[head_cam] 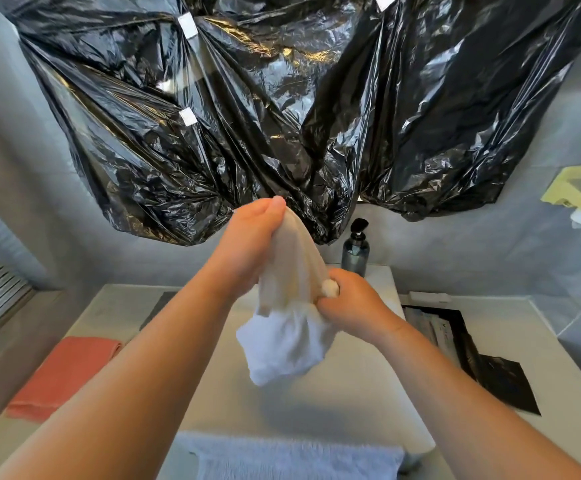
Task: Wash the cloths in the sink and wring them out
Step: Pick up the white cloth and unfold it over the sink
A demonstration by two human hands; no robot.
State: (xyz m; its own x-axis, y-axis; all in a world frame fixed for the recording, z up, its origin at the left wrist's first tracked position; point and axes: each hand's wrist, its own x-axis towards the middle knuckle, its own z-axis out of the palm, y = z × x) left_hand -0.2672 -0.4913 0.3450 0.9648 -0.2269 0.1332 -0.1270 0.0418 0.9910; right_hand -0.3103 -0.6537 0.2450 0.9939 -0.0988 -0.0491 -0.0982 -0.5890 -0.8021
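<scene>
Head view: the white cloth [294, 268] is held up in the air above the sink [320, 407], touching neither the basin nor the bench. The left hand [247, 244] has its grip pinched on the cloth's top end, with the fabric coming out at the fingertips. The right hand [355, 303], lower and nearer the sink, has its grip curled tight round the middle, and a small knob of fabric squeezes out beside the thumb.

Between the hands the cloth is drawn into a taut rope. Its long axis is steep, the top leaning away from the sink and the loose end ballooning downward toward the basin.

It looks soft and limp, probably heavy with water and a little slippery. Holding it firmly at two points along the rope and twisting them opposite ways would suit it.

An orange cloth [64, 372] lies left of the sink.
</scene>
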